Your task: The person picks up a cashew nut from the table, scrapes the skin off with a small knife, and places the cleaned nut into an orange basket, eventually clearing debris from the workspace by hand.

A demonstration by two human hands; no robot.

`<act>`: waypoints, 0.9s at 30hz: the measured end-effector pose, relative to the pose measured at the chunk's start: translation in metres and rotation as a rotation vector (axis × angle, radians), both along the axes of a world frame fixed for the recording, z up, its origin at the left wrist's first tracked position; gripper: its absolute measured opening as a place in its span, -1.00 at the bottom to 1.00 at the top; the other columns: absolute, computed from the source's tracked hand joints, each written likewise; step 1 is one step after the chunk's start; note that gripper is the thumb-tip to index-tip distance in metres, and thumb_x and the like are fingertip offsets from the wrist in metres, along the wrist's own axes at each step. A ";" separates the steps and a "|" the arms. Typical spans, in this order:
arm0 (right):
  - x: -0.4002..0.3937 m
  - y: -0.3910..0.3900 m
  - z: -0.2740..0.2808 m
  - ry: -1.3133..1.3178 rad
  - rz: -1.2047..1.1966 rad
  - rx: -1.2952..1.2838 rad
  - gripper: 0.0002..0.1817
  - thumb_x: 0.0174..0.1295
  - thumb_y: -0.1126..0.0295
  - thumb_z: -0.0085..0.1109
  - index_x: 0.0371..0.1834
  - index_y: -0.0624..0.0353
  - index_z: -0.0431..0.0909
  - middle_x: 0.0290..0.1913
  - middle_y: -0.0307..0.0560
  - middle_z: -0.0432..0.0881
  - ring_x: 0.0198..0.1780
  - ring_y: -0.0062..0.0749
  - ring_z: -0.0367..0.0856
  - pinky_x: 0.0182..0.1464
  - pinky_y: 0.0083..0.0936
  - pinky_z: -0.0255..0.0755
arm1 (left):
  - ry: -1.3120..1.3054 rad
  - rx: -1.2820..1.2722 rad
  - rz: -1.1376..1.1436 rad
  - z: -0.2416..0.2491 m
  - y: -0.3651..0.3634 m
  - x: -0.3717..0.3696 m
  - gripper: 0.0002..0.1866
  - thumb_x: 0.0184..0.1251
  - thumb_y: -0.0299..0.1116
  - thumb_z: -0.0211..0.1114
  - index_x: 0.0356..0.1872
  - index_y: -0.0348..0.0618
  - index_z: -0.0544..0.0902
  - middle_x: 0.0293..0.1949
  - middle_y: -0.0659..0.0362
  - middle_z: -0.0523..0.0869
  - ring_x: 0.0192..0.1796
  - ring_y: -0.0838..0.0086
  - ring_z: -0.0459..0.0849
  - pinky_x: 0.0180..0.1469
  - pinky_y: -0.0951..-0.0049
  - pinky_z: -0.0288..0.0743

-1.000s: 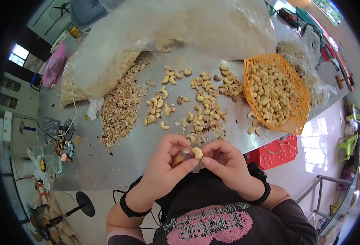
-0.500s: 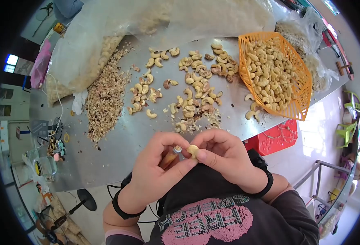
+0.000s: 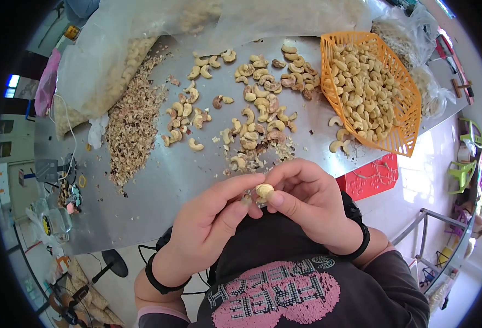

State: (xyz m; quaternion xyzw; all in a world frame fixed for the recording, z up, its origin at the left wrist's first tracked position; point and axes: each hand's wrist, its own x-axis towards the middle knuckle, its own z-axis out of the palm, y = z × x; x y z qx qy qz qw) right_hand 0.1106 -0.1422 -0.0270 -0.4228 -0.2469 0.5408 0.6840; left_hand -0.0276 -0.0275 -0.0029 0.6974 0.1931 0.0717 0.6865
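Close to my body, over the table's front edge, my right hand pinches a pale cashew nut between thumb and fingers. My left hand is closed right beside it, its index fingertip near the nut. Between the left thumb and index finger shows a small shiny metal bit of a wood-handled tool; its handle is hidden by the hand now. Just beyond my hands lie loose cashews, some with brown skin on them, among skin flakes.
An orange plastic basket full of pale cashews stands at right. To the left is a heap of skin flakes. Big clear plastic bags of nuts line the back of the metal table. A red crate is below the right edge.
The cashew has been turned in my right fingers. My left hand has rolled so the wooden handle no longer shows. The view has shifted slightly.
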 end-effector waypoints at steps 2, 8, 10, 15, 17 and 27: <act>-0.001 0.000 -0.001 -0.018 -0.013 0.007 -0.83 0.16 0.49 0.01 -0.20 0.29 0.35 -0.29 -0.18 0.48 -0.27 -0.63 0.43 -0.21 -0.68 0.33 | 0.034 -0.127 -0.014 0.001 0.003 0.000 -0.68 0.28 -0.43 -0.08 0.06 -0.24 0.33 -0.36 0.18 0.53 -0.50 0.70 0.41 -0.43 0.74 0.30; 0.001 0.000 -0.009 -0.322 0.008 0.074 -0.79 0.07 0.56 0.09 -0.21 0.27 0.38 -0.25 -0.14 0.48 -0.20 -0.52 0.45 -0.10 -0.58 0.31 | 0.006 -0.417 0.120 -0.004 0.000 0.008 -0.71 0.26 -0.36 0.00 -0.03 -0.22 0.34 -0.42 0.20 0.53 -0.57 0.75 0.33 -0.54 0.78 0.20; 0.002 0.000 -0.011 -0.525 -0.008 0.153 -0.76 0.04 0.58 0.11 -0.20 0.27 0.38 -0.23 -0.10 0.45 -0.18 -0.49 0.43 -0.09 -0.55 0.29 | 0.035 -0.445 0.107 -0.004 0.004 0.007 -0.72 0.24 -0.39 0.03 -0.04 -0.22 0.34 -0.38 0.20 0.52 -0.52 0.74 0.36 -0.48 0.77 0.24; -0.004 0.003 -0.012 -0.546 -0.142 0.155 -0.77 -0.01 0.60 0.13 -0.24 0.21 0.45 -0.23 -0.13 0.45 -0.39 -0.55 0.45 -0.29 -0.68 0.32 | -0.013 -0.536 0.191 -0.001 -0.001 0.009 -0.70 0.16 -0.48 0.12 -0.07 -0.21 0.34 -0.23 0.21 0.47 -0.30 0.68 0.42 -0.27 0.70 0.33; -0.005 0.003 -0.011 -0.485 -0.145 0.130 -0.76 -0.01 0.60 0.13 -0.22 0.22 0.44 -0.21 -0.13 0.44 -0.38 -0.56 0.45 -0.27 -0.67 0.32 | -0.032 -0.485 0.181 -0.002 0.000 0.008 -0.68 0.12 -0.54 0.15 -0.07 -0.20 0.34 -0.18 0.22 0.42 -0.16 0.63 0.40 -0.12 0.65 0.32; -0.001 0.001 -0.010 -0.209 -0.018 0.049 -0.81 0.07 0.54 0.09 -0.22 0.27 0.43 -0.23 -0.19 0.43 -0.35 -0.67 0.40 -0.28 -0.73 0.28 | -0.133 -0.221 0.182 -0.013 -0.004 0.008 -0.70 0.05 -0.58 0.21 -0.17 -0.20 0.37 -0.31 0.28 0.45 -0.53 0.82 0.23 -0.52 0.80 0.11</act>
